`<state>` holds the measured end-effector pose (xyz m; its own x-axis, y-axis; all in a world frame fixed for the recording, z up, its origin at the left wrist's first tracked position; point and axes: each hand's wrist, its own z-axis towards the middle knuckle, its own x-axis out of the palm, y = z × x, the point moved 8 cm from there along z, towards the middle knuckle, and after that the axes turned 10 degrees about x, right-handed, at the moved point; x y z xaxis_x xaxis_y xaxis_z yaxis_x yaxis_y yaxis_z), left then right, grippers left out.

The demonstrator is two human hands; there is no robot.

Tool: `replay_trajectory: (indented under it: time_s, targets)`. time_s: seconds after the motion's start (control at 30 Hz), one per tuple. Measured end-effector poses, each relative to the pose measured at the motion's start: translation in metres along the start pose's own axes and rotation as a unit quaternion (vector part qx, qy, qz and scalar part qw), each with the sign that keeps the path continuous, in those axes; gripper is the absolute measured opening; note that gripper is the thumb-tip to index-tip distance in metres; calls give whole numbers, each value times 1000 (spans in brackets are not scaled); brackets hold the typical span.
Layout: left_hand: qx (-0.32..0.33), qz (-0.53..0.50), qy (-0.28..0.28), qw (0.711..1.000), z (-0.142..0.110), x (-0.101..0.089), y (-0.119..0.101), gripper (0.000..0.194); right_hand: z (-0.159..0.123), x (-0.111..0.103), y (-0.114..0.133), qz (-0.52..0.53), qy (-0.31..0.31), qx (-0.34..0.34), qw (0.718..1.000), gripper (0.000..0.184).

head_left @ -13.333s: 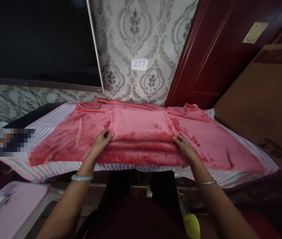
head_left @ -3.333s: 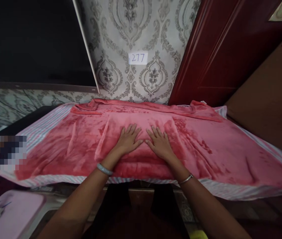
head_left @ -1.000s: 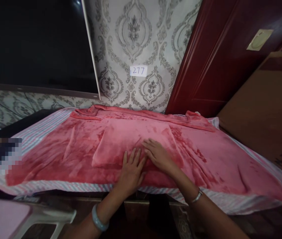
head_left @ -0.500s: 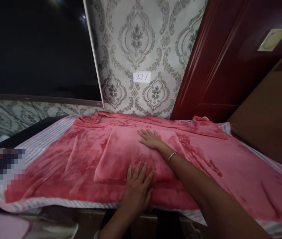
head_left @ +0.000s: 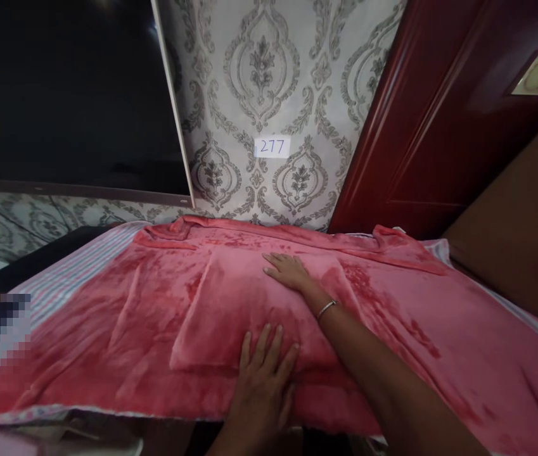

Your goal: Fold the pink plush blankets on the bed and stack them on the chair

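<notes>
A folded pink plush cloth [head_left: 244,304] lies in the middle of a larger pink plush blanket [head_left: 421,329] spread over a striped sheet [head_left: 66,272]. My left hand [head_left: 263,380] rests flat on the near edge of the folded cloth, fingers spread. Farther back, my right hand [head_left: 288,271] lies flat and open on the cloth's far part, a thin bracelet on its wrist. Neither hand holds anything.
Patterned wallpaper rises behind the table with a small label reading 277 [head_left: 272,147]. A dark screen [head_left: 59,95] fills the upper left. A dark red door [head_left: 440,126] and a brown board [head_left: 525,240] stand at the right.
My right hand slid from beside the left hand to the far part of the folded cloth. The left hand stayed at the near edge. The view moved closer.
</notes>
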<state>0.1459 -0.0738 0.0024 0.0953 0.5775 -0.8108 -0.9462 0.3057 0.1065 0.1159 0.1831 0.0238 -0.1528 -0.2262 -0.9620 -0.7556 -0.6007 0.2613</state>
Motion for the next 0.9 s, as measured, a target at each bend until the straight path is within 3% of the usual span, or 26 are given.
replay_trajectory:
  time_s: [0.47,0.67,0.77,0.9]
  targets:
    - [-32,-38,37,998,-1,5,0,75,-4,1,1,-15,14,29,999,65]
    - [-27,-48,43,998,0,-11,4,72,-18,-12,16,-9,23,36,999,71]
    - [-51,-27,23,998,-7,-27,19,67,-43,-9,46,-10,9,-46,999,69]
    - [-68,19,-12,997,-23,-36,36,65,-87,14,90,-38,45,-201,978,57]
